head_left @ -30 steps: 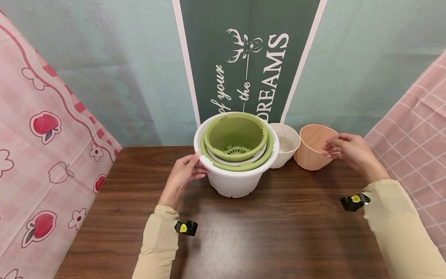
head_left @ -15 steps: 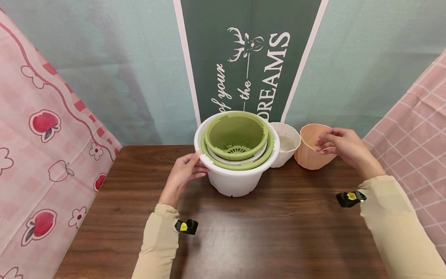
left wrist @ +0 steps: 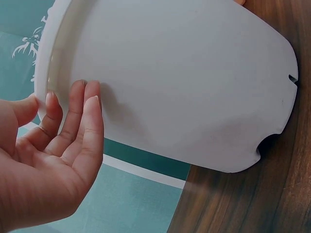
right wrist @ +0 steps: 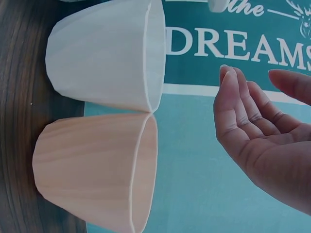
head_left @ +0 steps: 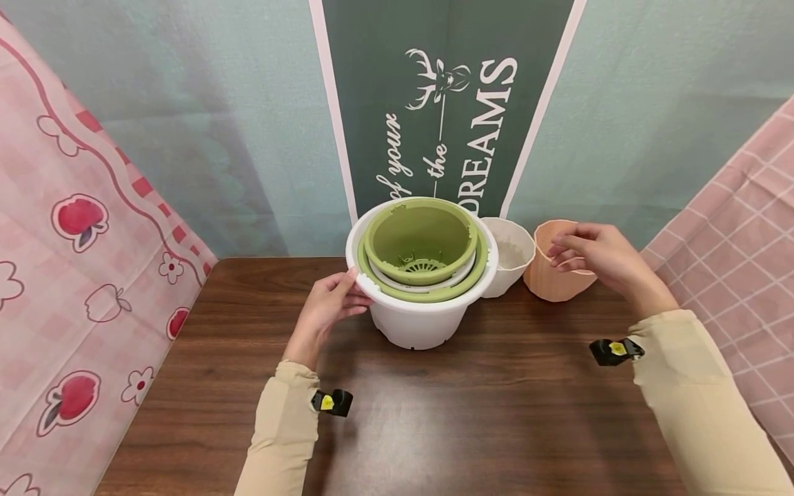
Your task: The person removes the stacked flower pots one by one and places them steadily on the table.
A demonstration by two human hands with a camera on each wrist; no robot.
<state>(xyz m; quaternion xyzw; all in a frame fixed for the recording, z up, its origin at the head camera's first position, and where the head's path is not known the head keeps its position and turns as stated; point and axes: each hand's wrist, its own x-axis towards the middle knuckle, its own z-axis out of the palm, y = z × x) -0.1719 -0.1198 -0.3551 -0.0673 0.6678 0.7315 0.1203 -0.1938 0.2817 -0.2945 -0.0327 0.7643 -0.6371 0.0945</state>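
My left hand (head_left: 329, 303) pinches the near-left rim of a large white flower pot (head_left: 417, 328), thumb on the rim and index finger beneath it in the left wrist view. Nested inside it are a wide green pot, a white one and a smaller green pot (head_left: 422, 231) with a slotted bottom. Over the peach pot (head_left: 552, 281) hovers my right hand (head_left: 604, 258), fingers loosely bent and holding nothing. The right wrist view shows this hand (right wrist: 265, 133) apart from the peach pot's rim. A small white faceted pot (head_left: 512, 260) stands between the nested stack and the peach pot.
All the pots stand at the back of a dark wooden table (head_left: 471, 413). Behind them hangs a teal and green printed cloth (head_left: 248, 138). Pink patterned cloths border the left and right sides.
My right hand has moved left, from the peach pot's right edge to above its opening. The left hand stays at the large white pot's rim, and the pots have not visibly moved.
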